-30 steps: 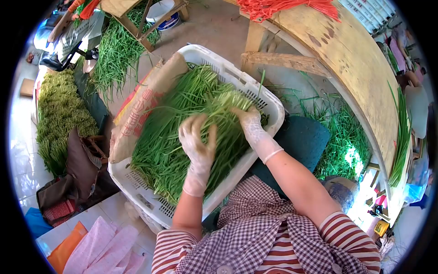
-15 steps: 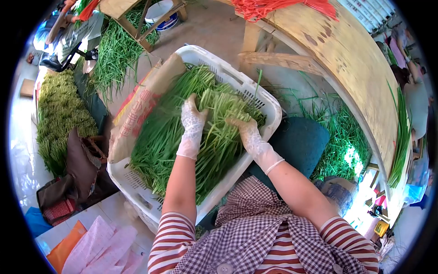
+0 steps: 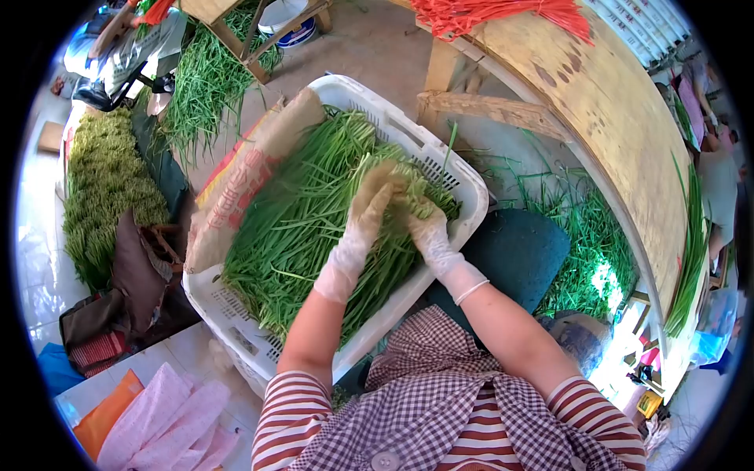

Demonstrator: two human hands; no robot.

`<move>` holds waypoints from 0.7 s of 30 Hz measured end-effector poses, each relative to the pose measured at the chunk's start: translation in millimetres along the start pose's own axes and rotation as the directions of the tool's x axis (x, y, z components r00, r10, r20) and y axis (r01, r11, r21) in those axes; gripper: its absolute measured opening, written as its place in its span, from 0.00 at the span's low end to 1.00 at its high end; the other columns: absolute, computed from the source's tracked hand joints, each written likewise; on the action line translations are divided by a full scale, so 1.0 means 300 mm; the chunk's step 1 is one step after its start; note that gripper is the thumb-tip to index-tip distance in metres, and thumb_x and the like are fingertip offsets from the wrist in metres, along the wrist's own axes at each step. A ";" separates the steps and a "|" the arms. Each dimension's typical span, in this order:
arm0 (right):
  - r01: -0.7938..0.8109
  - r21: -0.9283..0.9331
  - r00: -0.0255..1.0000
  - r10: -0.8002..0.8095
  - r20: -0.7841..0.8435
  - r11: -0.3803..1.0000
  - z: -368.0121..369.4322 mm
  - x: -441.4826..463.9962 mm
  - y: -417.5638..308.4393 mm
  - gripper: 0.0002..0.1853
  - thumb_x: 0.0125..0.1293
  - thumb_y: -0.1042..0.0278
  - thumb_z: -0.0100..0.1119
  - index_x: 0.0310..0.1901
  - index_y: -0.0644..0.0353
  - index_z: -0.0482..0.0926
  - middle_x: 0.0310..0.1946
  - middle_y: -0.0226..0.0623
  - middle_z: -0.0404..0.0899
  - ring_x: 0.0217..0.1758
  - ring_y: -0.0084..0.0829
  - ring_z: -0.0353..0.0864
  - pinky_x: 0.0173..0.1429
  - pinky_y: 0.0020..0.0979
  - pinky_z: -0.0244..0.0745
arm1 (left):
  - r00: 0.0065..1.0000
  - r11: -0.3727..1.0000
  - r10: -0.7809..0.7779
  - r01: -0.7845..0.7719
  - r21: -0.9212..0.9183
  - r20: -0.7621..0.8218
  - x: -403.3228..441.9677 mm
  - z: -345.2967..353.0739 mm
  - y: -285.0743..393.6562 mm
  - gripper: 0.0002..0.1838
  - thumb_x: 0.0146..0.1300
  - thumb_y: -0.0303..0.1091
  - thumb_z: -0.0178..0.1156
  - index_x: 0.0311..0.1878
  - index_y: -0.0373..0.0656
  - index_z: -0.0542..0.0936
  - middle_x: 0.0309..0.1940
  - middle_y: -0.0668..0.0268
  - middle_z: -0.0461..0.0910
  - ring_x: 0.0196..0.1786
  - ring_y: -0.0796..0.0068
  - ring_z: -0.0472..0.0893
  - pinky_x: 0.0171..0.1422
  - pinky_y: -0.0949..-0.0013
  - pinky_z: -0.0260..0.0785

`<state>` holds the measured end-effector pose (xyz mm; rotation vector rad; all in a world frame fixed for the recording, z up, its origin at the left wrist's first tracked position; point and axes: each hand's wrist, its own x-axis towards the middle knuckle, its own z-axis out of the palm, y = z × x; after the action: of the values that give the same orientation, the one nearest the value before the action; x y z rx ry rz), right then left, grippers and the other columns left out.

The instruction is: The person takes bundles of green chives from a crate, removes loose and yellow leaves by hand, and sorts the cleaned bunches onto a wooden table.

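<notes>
Long green chives (image 3: 290, 204) with pale cut ends fill a white plastic crate (image 3: 228, 310) in front of me. My left hand (image 3: 372, 206), in a thin whitish glove, is bent around the pale ends near the crate's upper right, its fingertips blurred by motion. Close beside it, my right hand (image 3: 429, 229), gloved too, has its fingers curled on the same ends. The two hands nearly meet, and part of what lies between them is hidden. A brown printed sack (image 3: 247, 169) lines the crate's left wall.
Right of the crate stands a dark green stool seat (image 3: 522, 255). A curved wooden table (image 3: 597, 86) holds red ties (image 3: 503, 17). Stacked chives (image 3: 110, 188) lie at left, loose greens (image 3: 212, 78) behind. Another person (image 3: 126, 51) sits at upper left. A white bucket (image 3: 287, 20) is at the back.
My left hand has moved right and slightly down, from above the chives to beside my right hand. My right hand has shifted little, its fingers now more curled.
</notes>
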<state>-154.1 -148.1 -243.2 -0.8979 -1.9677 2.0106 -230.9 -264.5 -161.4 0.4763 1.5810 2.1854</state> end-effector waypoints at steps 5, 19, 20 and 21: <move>0.481 -0.407 0.864 -0.498 0.073 0.776 0.032 -0.143 -0.158 0.15 0.50 0.67 0.74 0.40 0.56 0.82 0.39 0.39 0.80 0.46 0.39 0.77 0.52 0.38 0.74 | 0.861 0.975 -0.162 0.063 0.214 0.483 0.077 -0.154 -0.180 0.24 0.71 0.51 0.51 0.49 0.36 0.82 0.51 0.57 0.80 0.56 0.63 0.77 0.65 0.64 0.63; 0.814 -0.303 0.581 -0.672 0.460 0.496 0.024 -0.175 -0.221 0.22 0.42 0.70 0.72 0.43 0.50 0.81 0.44 0.29 0.82 0.44 0.38 0.77 0.50 0.40 0.73 | 0.901 0.159 -0.231 -0.339 0.927 0.368 0.150 -0.169 -0.104 0.29 0.38 0.48 0.75 0.50 0.63 0.82 0.58 0.71 0.74 0.65 0.56 0.65 0.69 0.41 0.49; 0.815 -0.211 0.569 -0.678 0.465 0.539 0.030 -0.163 -0.188 0.22 0.42 0.70 0.72 0.44 0.51 0.81 0.44 0.30 0.82 0.46 0.39 0.78 0.52 0.41 0.74 | 0.936 0.177 -0.156 -0.288 0.941 0.316 0.157 -0.181 -0.121 0.28 0.40 0.46 0.74 0.50 0.62 0.82 0.58 0.71 0.74 0.65 0.56 0.65 0.69 0.43 0.50; 0.812 -0.188 0.569 -0.675 0.470 0.553 0.023 -0.167 -0.198 0.20 0.45 0.71 0.72 0.44 0.52 0.82 0.43 0.31 0.83 0.48 0.38 0.79 0.54 0.40 0.74 | 0.962 0.200 -0.083 -0.238 0.950 0.259 0.162 -0.168 -0.098 0.27 0.41 0.44 0.74 0.49 0.62 0.82 0.58 0.71 0.74 0.65 0.56 0.65 0.69 0.45 0.51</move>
<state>-134.1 -174.4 -172.5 0.3467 -2.3851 1.3091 -293.9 -272.8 -202.6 1.1514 2.6680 0.6863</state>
